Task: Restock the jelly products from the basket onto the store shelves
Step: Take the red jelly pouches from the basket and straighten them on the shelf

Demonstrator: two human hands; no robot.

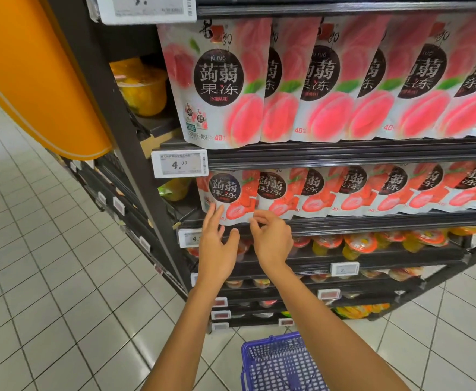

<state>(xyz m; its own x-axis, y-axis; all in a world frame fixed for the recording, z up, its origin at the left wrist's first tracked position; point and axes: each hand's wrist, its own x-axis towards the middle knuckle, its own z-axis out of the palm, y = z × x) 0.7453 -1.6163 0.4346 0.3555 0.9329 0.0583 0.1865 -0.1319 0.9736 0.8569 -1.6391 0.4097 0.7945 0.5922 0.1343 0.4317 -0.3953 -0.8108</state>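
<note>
Fingers (213,214) of the left hand (217,249) are spread straight, tips touching the front strawberry jelly pouch (227,193) just above them. Right hand (273,241) fingers curl at its bottom edge; pinching or not, unclear. Pouch likely light, soft, glossy-slick and floppy, so best held by the stiffer side seams. Basket (282,368) sits well below the fingers.

Upper row: white peach pouches (217,83) printed with pink fruit, green leaves and a black disc bearing white characters; lower row: white strawberry pouches (228,196) with red fruit and the same black disc. Shelves (372,153) black with white price tags (179,164); cups (361,244) yellow under orange-red lids. Basket (282,365) violet-blue lattice; floor (47,277) white tiles gridded by dark grout; side panel (33,66) orange with a white stripe.
</note>
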